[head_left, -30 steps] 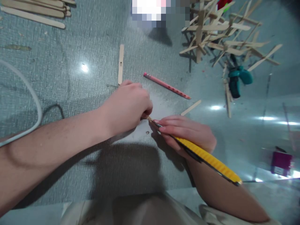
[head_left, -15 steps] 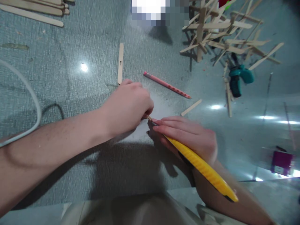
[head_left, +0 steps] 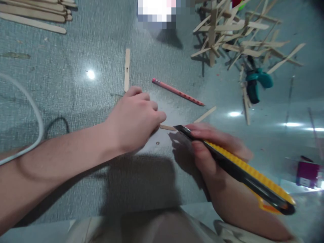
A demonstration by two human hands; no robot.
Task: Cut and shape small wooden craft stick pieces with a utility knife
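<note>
My left hand (head_left: 136, 119) is closed with its knuckles up, holding a thin wooden craft stick (head_left: 167, 127) whose end pokes out to the right. Most of that stick is hidden under the fingers. My right hand (head_left: 212, 143) grips a yellow and black utility knife (head_left: 243, 172), its dark blade tip close to the stick's free end. Whether blade and wood touch, I cannot tell. A pale sheet (head_left: 148, 148) lies beneath, bearing a small brown speck (head_left: 157, 143). Just beyond my left hand lies a craft stick with a small slot (head_left: 127, 71).
A pink pencil (head_left: 178, 91) and a cut stick piece (head_left: 205, 114) lie ahead. Far right are a tangled heap of craft sticks (head_left: 238, 37) and teal-handled pliers or cutters (head_left: 253, 87). More sticks (head_left: 37, 13) lie far left. A white cable (head_left: 35, 111) crosses my left forearm.
My right hand has drawn back to the right with the knife, which has turned to show its black side. More of the held stick's end now shows. My left hand stays almost in place.
</note>
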